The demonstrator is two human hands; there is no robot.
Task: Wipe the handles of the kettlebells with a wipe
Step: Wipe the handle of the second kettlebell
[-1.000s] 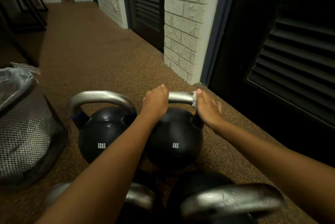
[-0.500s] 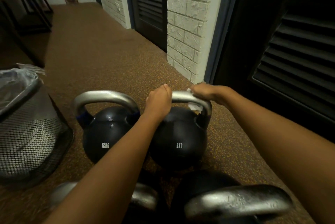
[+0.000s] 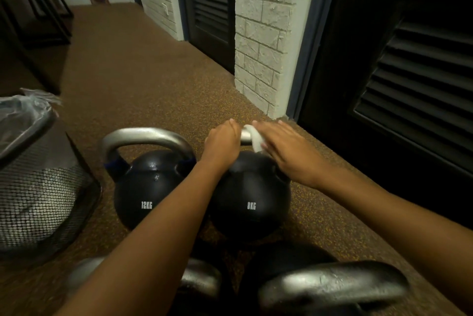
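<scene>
Four kettlebells stand on the speckled rubber floor [image 3: 153, 80], and you are working on one: the 8KG kettlebell [image 3: 250, 195] in the far row. Your left grip [image 3: 222, 141] is clenched round the left end of its handle [image 3: 245, 135]. Your right grip [image 3: 289, 151] lays near-straight fingers over the white wipe [image 3: 256, 140] draped across that handle; the thumb is hidden, so whether it pinches cannot be told. This handle looks mid-wipe. Nothing shows whether the 12KG kettlebell [image 3: 146, 187] beside it, the near right handle [image 3: 332, 282] or the near left handle [image 3: 199, 280] is done. The bells are round and matt black, the handles smooth grey metal loops, the wipe thin and soft. A mesh bin [image 3: 38, 195] sits left.
</scene>
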